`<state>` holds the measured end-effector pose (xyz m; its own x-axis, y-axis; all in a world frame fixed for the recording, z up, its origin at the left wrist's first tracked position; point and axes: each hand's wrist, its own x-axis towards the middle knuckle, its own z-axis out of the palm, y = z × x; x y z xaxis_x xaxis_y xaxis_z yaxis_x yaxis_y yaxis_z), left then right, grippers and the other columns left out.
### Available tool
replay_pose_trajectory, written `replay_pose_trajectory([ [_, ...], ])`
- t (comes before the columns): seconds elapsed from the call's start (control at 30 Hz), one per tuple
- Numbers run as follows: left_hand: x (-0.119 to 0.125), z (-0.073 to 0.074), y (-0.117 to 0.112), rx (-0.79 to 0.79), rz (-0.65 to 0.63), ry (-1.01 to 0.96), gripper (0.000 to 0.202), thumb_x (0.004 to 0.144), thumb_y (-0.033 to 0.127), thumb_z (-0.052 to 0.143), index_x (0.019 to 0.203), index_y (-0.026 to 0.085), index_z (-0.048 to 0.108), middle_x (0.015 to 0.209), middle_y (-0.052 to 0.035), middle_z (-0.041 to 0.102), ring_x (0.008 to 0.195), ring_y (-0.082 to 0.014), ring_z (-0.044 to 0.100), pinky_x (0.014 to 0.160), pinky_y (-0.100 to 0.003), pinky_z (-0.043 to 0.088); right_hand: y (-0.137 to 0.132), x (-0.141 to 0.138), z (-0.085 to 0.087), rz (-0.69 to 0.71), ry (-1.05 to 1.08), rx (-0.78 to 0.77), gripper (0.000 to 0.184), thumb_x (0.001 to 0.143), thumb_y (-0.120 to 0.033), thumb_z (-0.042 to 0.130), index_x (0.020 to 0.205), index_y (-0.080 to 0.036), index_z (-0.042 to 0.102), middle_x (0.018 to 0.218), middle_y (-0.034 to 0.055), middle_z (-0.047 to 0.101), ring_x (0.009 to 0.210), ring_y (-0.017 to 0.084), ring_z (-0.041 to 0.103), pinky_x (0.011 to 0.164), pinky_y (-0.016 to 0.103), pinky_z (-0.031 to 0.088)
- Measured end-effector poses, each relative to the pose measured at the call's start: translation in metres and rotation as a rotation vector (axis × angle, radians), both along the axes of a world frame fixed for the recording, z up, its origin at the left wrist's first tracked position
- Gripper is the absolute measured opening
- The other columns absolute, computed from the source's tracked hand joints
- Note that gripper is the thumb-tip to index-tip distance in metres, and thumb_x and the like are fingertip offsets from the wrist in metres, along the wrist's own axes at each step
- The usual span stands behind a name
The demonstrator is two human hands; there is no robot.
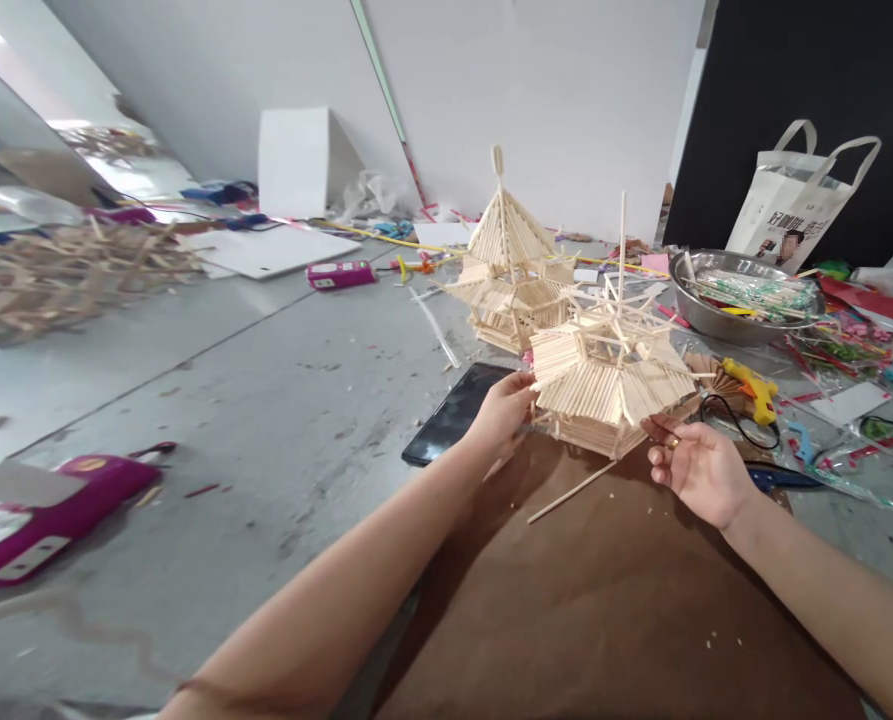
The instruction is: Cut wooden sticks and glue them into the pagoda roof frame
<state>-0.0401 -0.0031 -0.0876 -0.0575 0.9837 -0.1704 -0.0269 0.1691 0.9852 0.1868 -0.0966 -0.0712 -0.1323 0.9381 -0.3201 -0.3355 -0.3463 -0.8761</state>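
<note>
A small pavilion model (592, 385) built of thin wooden sticks stands on brown paper in front of me, its sloping roof ringed with sticks and one tall stick rising from the top. My left hand (504, 408) grips its left side, fingertips partly hidden behind the roof edge. At the right lower roof edge, my right hand (697, 468) has its fingers curled and pinched against the model. A loose wooden stick (572, 492) lies on the paper between the hands. Just behind stands a taller stick pagoda (512, 265) with a pointed roof.
A black phone or tablet (446, 420) lies by my left forearm. To the right are a yellow glue gun (750, 390), blue-handled tool (783, 478) and metal bowl (746, 330) of sticks. Purple packages (341, 275) and a stick lattice (71, 275) lie left. A white bag (791, 200) stands behind.
</note>
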Motion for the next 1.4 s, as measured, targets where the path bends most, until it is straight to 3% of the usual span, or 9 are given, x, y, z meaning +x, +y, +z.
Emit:
replay_pose_trajectory([
  [0.1,-0.006,0.001,-0.005,0.056,0.056,0.178,0.024,0.058,0.029,0.064,0.075,0.017,0.053,0.078,-0.0016,0.057,0.058,-0.0116,0.052,0.058,-0.025,0.043,-0.004,-0.005,-0.004,-0.069,0.045,-0.015,0.026,0.067,-0.028,0.044,0.09,-0.022,0.054,0.112,0.006,0.062,0.064,0.013,0.057,0.056,0.029,0.045],
  [0.2,-0.013,0.009,-0.017,0.294,0.133,0.753,0.018,0.069,0.026,0.054,0.086,0.019,0.056,0.107,-0.0069,0.054,0.071,-0.0151,0.056,0.07,-0.03,0.044,-0.009,-0.009,-0.008,-0.158,0.086,-0.067,0.029,0.061,-0.023,0.053,0.091,-0.023,0.054,0.103,0.0035,0.063,0.058,0.011,0.056,0.049,0.025,0.041],
  [0.3,-0.014,0.023,-0.035,0.472,0.022,1.129,0.021,0.08,0.026,0.042,0.094,0.018,0.056,0.103,-0.0084,0.058,0.083,-0.0196,0.059,0.07,-0.03,0.044,-0.013,-0.012,-0.01,-0.138,0.069,-0.093,0.026,0.058,-0.021,0.06,0.083,-0.021,0.056,0.081,-0.0012,0.062,0.05,0.009,0.052,0.044,0.022,0.038],
  [0.5,-0.008,0.05,-0.057,0.315,-0.157,1.471,0.026,0.081,0.032,0.039,0.091,0.02,0.06,0.097,-0.0066,0.065,0.079,-0.0238,0.063,0.064,-0.031,0.043,-0.012,-0.013,-0.02,0.061,-0.264,0.018,0.014,0.062,-0.026,0.06,0.073,-0.019,0.057,0.062,-0.0033,0.057,0.045,0.007,0.046,0.042,0.021,0.037],
  [0.7,-0.013,0.062,-0.057,0.139,-0.368,1.598,0.027,0.08,0.027,0.037,0.08,0.018,0.063,0.088,-0.0123,0.068,0.077,-0.0314,0.064,0.063,-0.038,0.045,-0.017,-0.013,-0.028,0.318,-1.024,0.435,0.016,0.073,-0.02,0.049,0.081,-0.021,0.063,0.076,0.0017,0.066,0.068,0.014,0.058,0.065,0.029,0.044],
  [0.83,-0.013,0.062,-0.071,0.177,-0.592,1.643,0.029,0.083,0.026,0.038,0.072,0.017,0.064,0.079,-0.0127,0.068,0.078,-0.0338,0.065,0.065,-0.041,0.046,-0.022,-0.014,-0.026,0.488,-1.292,0.61,0.023,0.08,-0.019,0.043,0.09,-0.022,0.064,0.087,0.0032,0.066,0.077,0.016,0.06,0.068,0.029,0.043],
  [1.0,0.006,0.036,-0.083,0.396,-0.814,1.536,0.024,0.085,0.031,0.046,0.087,0.014,0.063,0.09,-0.016,0.067,0.086,-0.0313,0.064,0.071,-0.04,0.048,-0.024,-0.014,-0.025,0.563,-1.424,0.673,0.022,0.086,-0.023,0.041,0.092,-0.02,0.062,0.093,0.0047,0.065,0.085,0.018,0.06,0.072,0.029,0.043],
  [1.13,0.019,0.022,-0.082,0.395,-0.955,1.537,0.022,0.085,0.014,0.041,0.097,0.01,0.059,0.09,-0.0166,0.067,0.084,-0.03,0.065,0.067,-0.038,0.05,-0.025,-0.015,-0.024,0.612,-1.485,0.706,0.021,0.087,-0.024,0.04,0.09,-0.019,0.06,0.09,0.0056,0.064,0.085,0.017,0.06,0.072,0.028,0.043],
  [1.4,0.014,0.04,-0.091,0.48,-1.05,1.486,0.025,0.079,0.004,0.037,0.092,0.012,0.056,0.072,-0.0104,0.066,0.067,-0.0259,0.065,0.056,-0.032,0.046,-0.026,-0.012,-0.016,0.53,-1.439,0.752,0.022,0.088,-0.025,0.04,0.082,-0.019,0.06,0.08,0.0038,0.065,0.075,0.015,0.06,0.066,0.026,0.041],
])
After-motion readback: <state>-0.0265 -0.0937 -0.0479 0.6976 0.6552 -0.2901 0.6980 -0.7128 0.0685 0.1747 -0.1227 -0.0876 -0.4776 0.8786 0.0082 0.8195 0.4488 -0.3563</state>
